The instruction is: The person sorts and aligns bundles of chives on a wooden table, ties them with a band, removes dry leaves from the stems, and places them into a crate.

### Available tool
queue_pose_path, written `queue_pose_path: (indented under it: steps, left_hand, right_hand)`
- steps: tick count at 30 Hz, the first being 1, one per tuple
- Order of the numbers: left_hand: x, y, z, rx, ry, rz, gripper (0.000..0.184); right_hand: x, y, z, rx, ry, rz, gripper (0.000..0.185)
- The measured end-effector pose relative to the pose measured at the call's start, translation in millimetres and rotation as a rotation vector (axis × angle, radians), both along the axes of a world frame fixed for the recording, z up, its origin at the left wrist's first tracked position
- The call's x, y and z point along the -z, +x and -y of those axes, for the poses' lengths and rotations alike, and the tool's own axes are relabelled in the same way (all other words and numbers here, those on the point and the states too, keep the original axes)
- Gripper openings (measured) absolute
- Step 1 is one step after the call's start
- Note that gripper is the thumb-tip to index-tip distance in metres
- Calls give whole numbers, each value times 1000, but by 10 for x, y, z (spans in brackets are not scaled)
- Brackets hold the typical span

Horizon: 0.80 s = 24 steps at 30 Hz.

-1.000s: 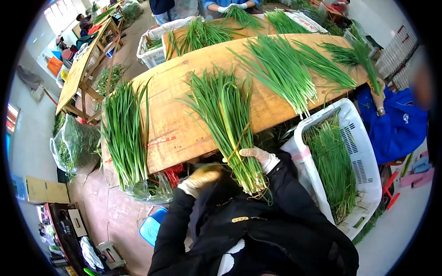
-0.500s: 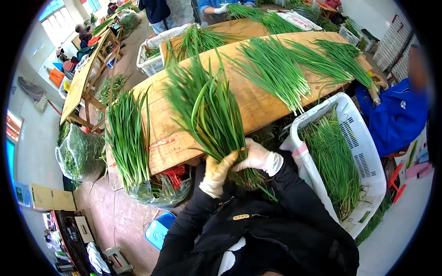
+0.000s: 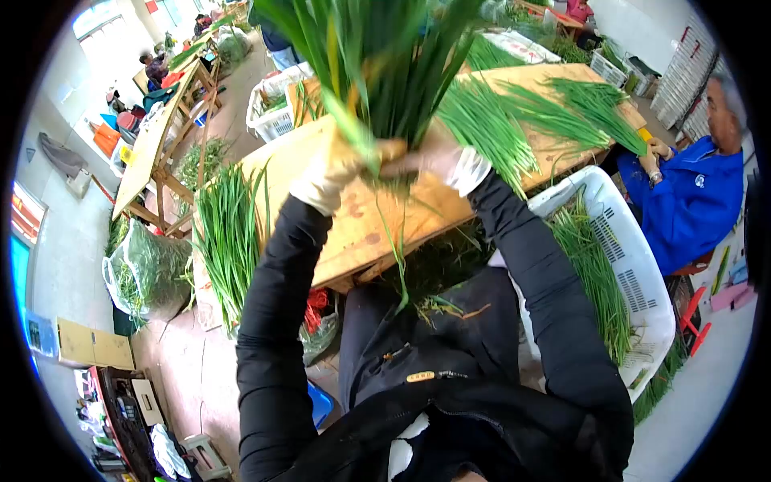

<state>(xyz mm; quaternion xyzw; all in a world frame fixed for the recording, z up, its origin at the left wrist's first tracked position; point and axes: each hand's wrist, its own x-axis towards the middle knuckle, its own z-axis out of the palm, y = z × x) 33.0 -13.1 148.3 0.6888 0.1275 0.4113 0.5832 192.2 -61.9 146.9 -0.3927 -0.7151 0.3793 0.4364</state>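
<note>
A thick bunch of green chives (image 3: 385, 72) is held upright in front of me, its leaves smeared by motion. My left hand (image 3: 336, 165), in a pale glove, is closed round the bunch's lower end. From the other side my right hand (image 3: 438, 159), gloved as well, grips the same stems. A few loose leaves dangle below the hands, and trimmings (image 3: 442, 307) lie on my lap. Beneath the hands is the wooden table (image 3: 377, 233). Neat chives (image 3: 229, 241) lie at its left end, and another pile (image 3: 490, 128) lies to the right.
A white plastic crate (image 3: 642, 297) of chives stands by my right side. At the right a person in a blue jacket (image 3: 683, 197) handles chives at the table edge. A clear bag of greens (image 3: 148, 269) sits on the floor at left, before a long wooden table (image 3: 152, 161).
Both hands have lifted the chives up and away from my lap, over the table. Trimmings now show on my lap. The person in blue still holds chives at the right.
</note>
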Motion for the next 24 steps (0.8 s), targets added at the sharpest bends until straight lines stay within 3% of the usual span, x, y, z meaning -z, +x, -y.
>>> queue_pose_path:
  steps: [1, 3, 4, 6, 9, 10, 11, 13, 15, 17, 18, 19, 20, 21, 23, 24]
  left_hand:
    - [147, -8, -33, 7, 36, 20, 47]
    - [399, -134, -94, -12, -238, 99, 39]
    - [260, -130, -76, -133, -103, -155, 45]
    - [-70, -188, -18, -19, -77, -116, 42]
    - [-446, -264, -214, 14, 87, -130, 48]
    - [-563, -210, -246, -84, 222, -63, 48]
    - [-677, -148, -292, -183, 354, 4, 48]
    - [-931, -184, -340, -36, 295, -51, 40]
    - [-912, -94, -373, 5, 326, 33, 33]
    - [-925, 25, -519, -283, 813, -227, 30]
    - [-950, -47, -598, -421, 1556, -404, 38]
    - [-1132, -8, -232, -248, 565, -507, 33]
    - [-1106, -8, -353, -294, 748, -510, 33]
    - [-1066, -12, -472, -339, 927, -513, 34]
    - [-1225, -28, -227, -166, 474, -505, 52]
    - [-1220, -23, -323, 17, 564, -307, 72]
  right_hand:
    - [252, 16, -95, -18, -40, -106, 60]
    - [508, 50, -268, -58, -31, -226, 63]
    - [332, 30, -241, -64, -10, -217, 63]
    - [-70, -32, -110, -11, 10, 14, 61]
    - [-290, -35, -315, -125, -44, -298, 56]
    - [-606, -112, -209, -132, 103, -161, 55]
    - [-665, -149, -265, -133, 75, -188, 52]
    - [-772, -212, -308, -197, 14, -226, 50]
    - [-881, -320, -212, -180, -57, -179, 34]
    - [-788, -425, -397, 78, 57, 51, 37]
    - [-699, -428, -429, 99, 201, 61, 34]
    - [-663, -403, -450, 93, 271, 54, 31]
    - [-677, -419, -417, 89, 341, 47, 29]
    - [-714, -388, -350, 217, 395, 288, 28]
    - [-889, -409, -107, 467, 502, 802, 27]
    - [-950, -411, -76, 357, 457, 530, 23]
